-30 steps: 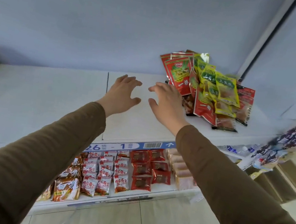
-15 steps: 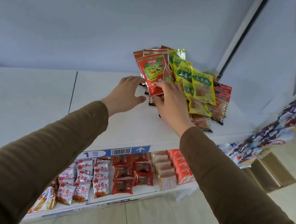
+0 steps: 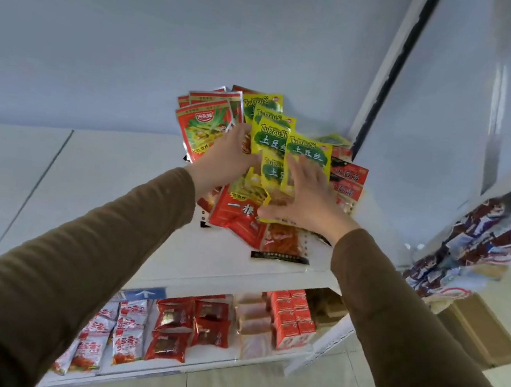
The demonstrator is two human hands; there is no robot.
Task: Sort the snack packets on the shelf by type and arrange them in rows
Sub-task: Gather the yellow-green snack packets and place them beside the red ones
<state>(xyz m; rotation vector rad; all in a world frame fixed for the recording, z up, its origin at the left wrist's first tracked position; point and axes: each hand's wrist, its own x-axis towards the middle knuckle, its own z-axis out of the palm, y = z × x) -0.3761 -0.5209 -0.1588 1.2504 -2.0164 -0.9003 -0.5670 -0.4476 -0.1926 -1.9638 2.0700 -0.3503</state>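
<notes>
Now, in the head view, both hands have moved from the bare shelf (image 3: 105, 203) into the mixed packet pile (image 3: 271, 169) at its right end, so sorting begins. Left hand (image 3: 226, 158) grips red packets (image 3: 203, 126); right hand (image 3: 308, 198) lies spread, fingers straight, on yellow packets (image 3: 307, 153).

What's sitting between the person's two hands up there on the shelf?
In the head view, overlapping yellow-green foil snack packets fill the gap between the left hand and right hand, above a red packet.

the snack packets (image 3: 307, 154) were glossy plastic film, catching light. the shelf (image 3: 109, 177) looked smooth, matt white. the sleeves (image 3: 104, 253) were soft matt brown cloth.
</notes>
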